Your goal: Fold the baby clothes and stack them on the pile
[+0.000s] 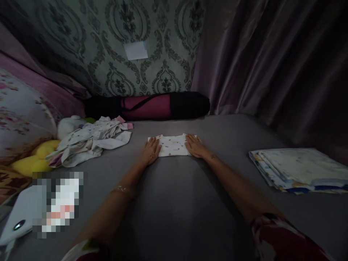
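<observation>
A small white printed garment (174, 145), folded into a flat rectangle, lies on the grey bed sheet (174, 192) in front of me. On its left end rests my left hand (152, 149), palm down with the fingers stretched out flat. My right hand (193, 145) lies the same way on the right end, fingers extended. Neither hand grips the cloth; both press on top of it. The garment's middle, with small scattered prints, shows between them, while its two ends are partly covered by my fingers.
Left of the hands sits a loose heap of baby clothes (95, 139) beside a yellow plush toy (35, 159). At right lies a folded, patterned cloth stack (299, 166). A long black and magenta bag (152, 107) lines the wall. A white device (24, 210) is near left.
</observation>
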Demonstrator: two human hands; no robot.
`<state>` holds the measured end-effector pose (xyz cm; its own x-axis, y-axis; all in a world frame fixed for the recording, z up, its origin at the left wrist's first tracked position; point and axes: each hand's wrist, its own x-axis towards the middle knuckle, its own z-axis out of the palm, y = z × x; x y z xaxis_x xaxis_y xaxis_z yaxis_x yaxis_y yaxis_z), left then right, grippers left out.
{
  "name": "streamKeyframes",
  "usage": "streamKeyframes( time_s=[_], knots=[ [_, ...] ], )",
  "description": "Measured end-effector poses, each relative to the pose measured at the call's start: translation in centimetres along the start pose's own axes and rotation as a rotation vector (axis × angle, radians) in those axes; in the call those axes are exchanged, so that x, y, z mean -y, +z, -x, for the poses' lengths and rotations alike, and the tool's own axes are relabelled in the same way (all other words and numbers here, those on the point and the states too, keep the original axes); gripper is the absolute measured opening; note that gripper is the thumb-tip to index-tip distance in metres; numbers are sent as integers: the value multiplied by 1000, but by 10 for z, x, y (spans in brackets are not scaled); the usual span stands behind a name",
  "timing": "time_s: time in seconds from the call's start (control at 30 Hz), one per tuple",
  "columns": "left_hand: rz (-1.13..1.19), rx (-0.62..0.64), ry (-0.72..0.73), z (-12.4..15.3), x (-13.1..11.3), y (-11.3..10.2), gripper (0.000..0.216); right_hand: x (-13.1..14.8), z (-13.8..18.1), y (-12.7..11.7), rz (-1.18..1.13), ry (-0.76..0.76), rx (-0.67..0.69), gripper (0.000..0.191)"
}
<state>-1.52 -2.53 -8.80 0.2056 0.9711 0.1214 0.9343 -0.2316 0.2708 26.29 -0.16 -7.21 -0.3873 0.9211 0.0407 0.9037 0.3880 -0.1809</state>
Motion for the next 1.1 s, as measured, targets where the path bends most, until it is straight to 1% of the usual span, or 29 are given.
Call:
streamKeyframes(
  time_s=[0.13, 0.3, 0.43, 0.5, 0.57, 0.63, 0.7, 0.83, 0.97, 1.1],
  knots=[
    [19, -103, -16, 11, 6, 2, 57, 0, 4, 2, -6, 1, -56, 66],
    [46, -156, 2, 13, 13, 9, 56, -4, 6, 14, 3, 11, -48, 66],
    [85, -225, 23, 11, 15, 11, 57, -3, 4, 10, 21, 11, -19, 65],
    [115, -268, 21, 10, 17, 12, 56, 3, 2, 4, 24, 32, -7, 64],
    [144, -301, 23, 10, 18, 14, 54, 15, -2, 1, 15, 36, -37, 64],
    [175, -323, 25, 9, 21, 16, 53, 28, -5, 2, -7, 4, -68, 63],
    [210, -338, 19, 9, 23, 17, 52, 39, -6, 7, -27, -25, -59, 63],
    [275, -348, -6, 7, 27, 18, 50, 47, -5, 11, -38, -25, -23, 62],
    [325, -345, -12, 6, 27, 16, 47, 53, -11, 4, -32, 4, 20, 60],
    [382, -341, -40, 7, 25, 11, 46, 73, -17, 3, -54, -33, -59, 60]
  ],
)
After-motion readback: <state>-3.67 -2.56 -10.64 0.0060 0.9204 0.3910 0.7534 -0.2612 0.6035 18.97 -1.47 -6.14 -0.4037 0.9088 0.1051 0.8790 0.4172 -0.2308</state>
